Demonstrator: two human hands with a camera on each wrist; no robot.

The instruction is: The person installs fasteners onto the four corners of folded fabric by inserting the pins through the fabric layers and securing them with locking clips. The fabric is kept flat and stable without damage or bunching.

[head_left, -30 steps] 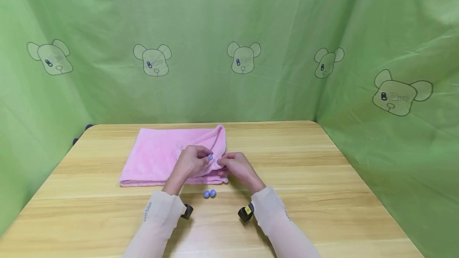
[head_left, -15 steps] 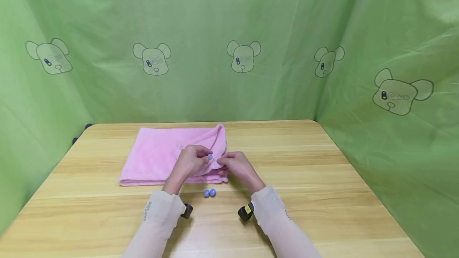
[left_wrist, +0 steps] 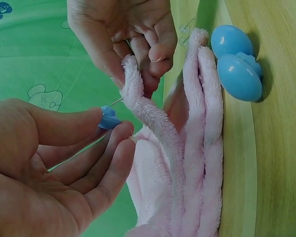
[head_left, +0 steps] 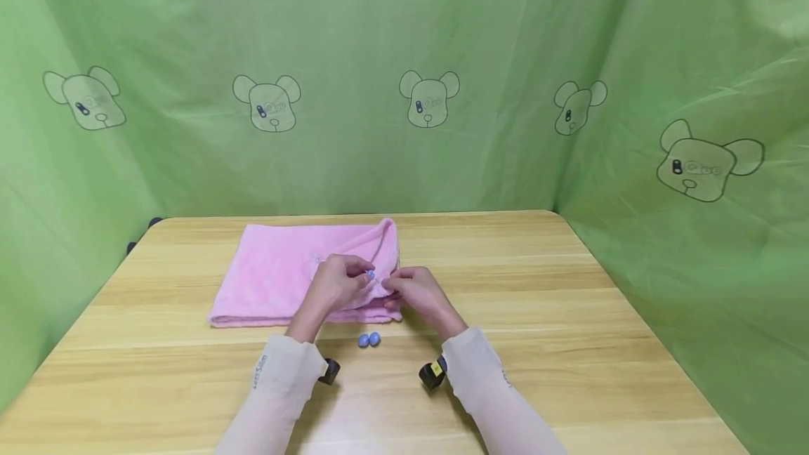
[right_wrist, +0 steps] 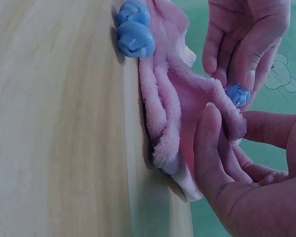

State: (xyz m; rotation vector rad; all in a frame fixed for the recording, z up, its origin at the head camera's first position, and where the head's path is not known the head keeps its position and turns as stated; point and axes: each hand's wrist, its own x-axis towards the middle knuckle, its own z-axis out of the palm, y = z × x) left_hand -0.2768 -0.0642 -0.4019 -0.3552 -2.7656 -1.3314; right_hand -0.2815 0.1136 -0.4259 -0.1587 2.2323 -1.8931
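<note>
In the head view my left hand (head_left: 338,285) pinches a small blue pin fastener (head_left: 371,274) over a pink fleece cloth (head_left: 278,272). The left wrist view shows this blue pin fastener (left_wrist: 108,118) between thumb and fingers, its thin metal pin meeting the raised cloth edge (left_wrist: 143,106); whether the tip passes through is hidden. Opposite it, my right hand (head_left: 422,293) grips that folded edge between thumb and fingers, also seen in the right wrist view, where the cloth (right_wrist: 222,98) bends over the fingertips. Two more blue fasteners (head_left: 369,340) with rounded caps lie side by side before the cloth.
A wooden table (head_left: 537,300) carries everything. Green curtains (head_left: 354,20) with bear-head outlines stand behind and at both sides. Small clear pieces (left_wrist: 185,32) show near the cloth in the left wrist view. Black wrist cameras (head_left: 432,376) sit under the sleeves.
Both hands hold almost the same pose. The blue fastener between the left fingers has turned or shifted very slightly; the scene has drifted up a little in the view.
</note>
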